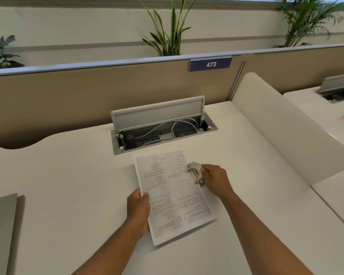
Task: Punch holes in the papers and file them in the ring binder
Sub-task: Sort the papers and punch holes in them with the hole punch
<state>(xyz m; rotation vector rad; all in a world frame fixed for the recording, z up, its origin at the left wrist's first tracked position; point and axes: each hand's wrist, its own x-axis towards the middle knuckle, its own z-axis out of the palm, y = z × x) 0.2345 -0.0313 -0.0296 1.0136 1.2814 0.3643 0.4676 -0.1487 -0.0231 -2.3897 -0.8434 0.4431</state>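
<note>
A stack of printed papers (pixel 173 193) lies on the white desk (pixel 77 175), turned so the text runs sideways. My left hand (pixel 138 209) pinches the stack's left edge, thumb on top. A small grey metal hole punch (pixel 196 172) sits over the papers' right edge. My right hand (pixel 214 177) grips the punch from the right. A grey ring binder (pixel 2 231) lies closed at the desk's near left edge, partly cut off by the frame.
An open cable tray (pixel 163 132) with wires and its raised lid sits just behind the papers. A tan partition (pixel 87 92) closes the back. A white curved divider (pixel 282 132) stands to the right, with another desk beyond it.
</note>
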